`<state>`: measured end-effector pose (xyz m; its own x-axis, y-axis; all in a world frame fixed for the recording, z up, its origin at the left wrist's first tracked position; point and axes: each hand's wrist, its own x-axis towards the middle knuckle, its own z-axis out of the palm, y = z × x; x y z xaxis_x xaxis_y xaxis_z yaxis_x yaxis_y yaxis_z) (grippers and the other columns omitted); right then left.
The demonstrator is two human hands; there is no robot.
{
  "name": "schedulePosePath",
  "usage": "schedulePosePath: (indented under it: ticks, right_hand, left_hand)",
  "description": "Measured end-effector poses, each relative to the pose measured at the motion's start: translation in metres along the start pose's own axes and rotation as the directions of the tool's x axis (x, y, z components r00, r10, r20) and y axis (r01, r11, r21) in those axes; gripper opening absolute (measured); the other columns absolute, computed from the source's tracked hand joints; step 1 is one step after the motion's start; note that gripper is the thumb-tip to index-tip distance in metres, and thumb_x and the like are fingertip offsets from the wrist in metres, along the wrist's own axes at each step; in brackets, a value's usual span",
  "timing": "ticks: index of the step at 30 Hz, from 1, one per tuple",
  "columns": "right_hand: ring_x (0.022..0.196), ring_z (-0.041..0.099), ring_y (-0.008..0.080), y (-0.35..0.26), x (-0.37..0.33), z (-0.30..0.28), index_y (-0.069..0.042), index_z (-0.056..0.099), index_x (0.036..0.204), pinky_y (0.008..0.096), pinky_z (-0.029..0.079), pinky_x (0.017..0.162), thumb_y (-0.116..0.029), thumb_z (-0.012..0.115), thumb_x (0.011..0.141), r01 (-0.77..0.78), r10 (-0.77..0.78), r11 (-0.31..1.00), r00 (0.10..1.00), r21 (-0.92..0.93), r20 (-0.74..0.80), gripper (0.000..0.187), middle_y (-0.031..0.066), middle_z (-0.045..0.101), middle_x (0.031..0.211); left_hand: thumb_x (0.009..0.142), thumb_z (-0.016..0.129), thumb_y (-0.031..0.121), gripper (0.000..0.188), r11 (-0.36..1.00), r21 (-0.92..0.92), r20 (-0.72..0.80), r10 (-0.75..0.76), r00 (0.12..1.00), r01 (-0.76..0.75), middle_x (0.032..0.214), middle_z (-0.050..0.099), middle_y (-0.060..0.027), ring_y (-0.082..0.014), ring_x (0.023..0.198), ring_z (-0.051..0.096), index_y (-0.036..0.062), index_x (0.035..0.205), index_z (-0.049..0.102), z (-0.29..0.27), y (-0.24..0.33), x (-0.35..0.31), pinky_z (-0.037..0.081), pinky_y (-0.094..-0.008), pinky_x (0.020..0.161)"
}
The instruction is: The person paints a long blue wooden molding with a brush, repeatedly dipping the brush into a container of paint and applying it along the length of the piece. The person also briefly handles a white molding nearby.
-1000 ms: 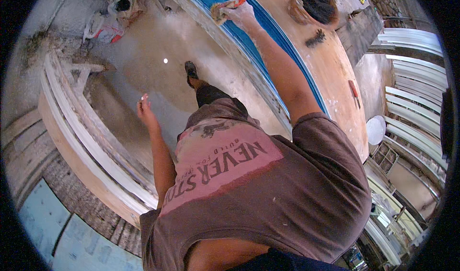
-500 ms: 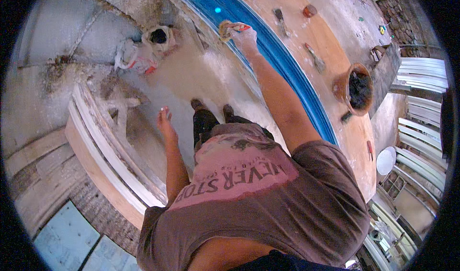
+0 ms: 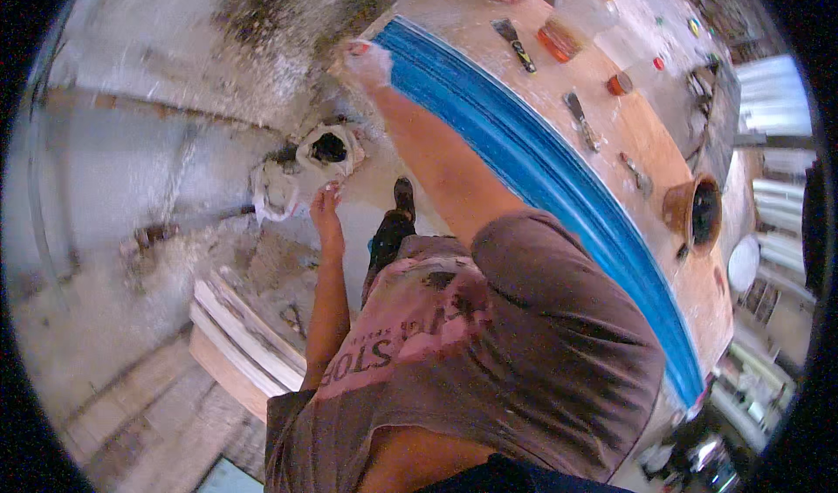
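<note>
My right hand (image 3: 374, 64) reaches out to the far end of a long blue ribbed moulding strip (image 3: 506, 131), which lies along the wooden table. Its fingers are closed, and a bit of red shows between them. That matches the brush with tan bristles seen more plainly a moment before; here the bristles are blurred and mostly hidden. My left hand (image 3: 326, 207) hangs in the air with its fingers loosely apart, holding nothing. From above it appears close to an open white sack (image 3: 353, 151), but I cannot tell if they touch.
On the table (image 3: 659, 148) are a scraper (image 3: 515, 44), a flat brush (image 3: 580, 119), a brown pot (image 3: 681, 207) and a clear bottle (image 3: 587, 9) with a yellow cap. White-edged boards (image 3: 236, 323) lie at the left. A pale plastic bag (image 3: 278, 192) sits by the sack.
My right hand has moved left and away along the strip to its far end. My body has stepped and turned, so the view has shifted. My left hand stays open.
</note>
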<state>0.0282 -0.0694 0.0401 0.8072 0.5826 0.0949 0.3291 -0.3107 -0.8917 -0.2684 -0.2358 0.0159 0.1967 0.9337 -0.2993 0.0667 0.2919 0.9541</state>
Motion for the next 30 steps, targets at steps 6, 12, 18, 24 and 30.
schedulePosePath:
  ticks: [6, 12, 18, 24, 30]
  right_hand:
    - [0.069, 0.058, 0.0148, -0.045, -0.044, -0.005, -0.002, 0.071, 0.098, 0.0299, 0.053, 0.065, -0.018, 0.071, 0.085, -0.362, 0.052, 0.489, 0.920, 0.794, 0.387, 0.020, 0.0034, 0.065, 0.082]
    - [0.080, 0.064, 0.0141, 0.039, -0.183, -0.206, 0.000, 0.069, 0.102, 0.0289, 0.053, 0.071, -0.031, 0.069, 0.090, -0.444, 0.461, 0.612, 0.873, 0.654, 0.160, 0.032, 0.0055, 0.067, 0.094]
    - [0.084, 0.063, 0.0167, 0.074, -0.286, -0.392, -0.004, 0.066, 0.103, 0.0319, 0.050, 0.080, -0.031, 0.064, 0.094, -0.364, 0.588, 0.800, 0.634, 0.477, -0.502, 0.029, 0.0053, 0.066, 0.093]
    - [0.081, 0.064, 0.0155, 0.135, -0.311, -0.396, -0.001, 0.068, 0.096, 0.0308, 0.051, 0.078, -0.012, 0.064, 0.093, -0.249, 0.271, 0.956, 0.544, 0.156, -0.794, 0.012, 0.0064, 0.069, 0.088]
    - [0.080, 0.067, 0.0179, 0.076, -0.198, -0.293, 0.001, 0.065, 0.108, 0.0309, 0.056, 0.067, -0.029, 0.065, 0.094, -0.397, 0.561, 0.622, 0.827, 0.674, -0.031, 0.033, 0.0069, 0.068, 0.096]
  left_hand:
    - [0.098, 0.057, 0.028, 0.035, 0.947, 0.306, 0.114, 0.061, 0.992, -0.094, 0.124, 0.059, -0.0093, -0.0220, 0.113, 0.056, 0.0056, 0.124, 0.056, -0.001, 0.073, 0.078, 0.042, -0.0364, 0.100]
    - [0.093, 0.063, 0.031, 0.062, 0.397, 0.472, 0.669, 0.421, 0.613, -0.787, 0.144, 0.041, -0.0215, -0.0355, 0.134, 0.038, 0.0014, 0.143, 0.040, 0.088, 0.077, 0.170, 0.029, -0.0444, 0.113]
    - [0.094, 0.057, 0.045, 0.077, -0.036, 0.537, 0.808, 0.311, 0.501, -0.843, 0.153, 0.028, -0.0272, -0.0406, 0.142, 0.026, -0.0055, 0.146, 0.031, 0.143, 0.073, 0.208, 0.021, -0.0522, 0.116]
    - [0.095, 0.053, 0.051, 0.077, -0.079, 0.606, 0.774, 0.289, 0.564, -0.791, 0.153, 0.025, -0.0296, -0.0461, 0.141, 0.024, -0.0023, 0.147, 0.033, 0.172, 0.068, 0.192, 0.019, -0.0564, 0.116]
    - [0.095, 0.052, 0.050, 0.066, -0.179, 0.478, 0.878, 0.110, 0.466, -0.860, 0.150, 0.035, -0.0235, -0.0409, 0.142, 0.028, 0.0049, 0.142, 0.043, 0.215, 0.075, 0.156, 0.019, -0.0569, 0.116]
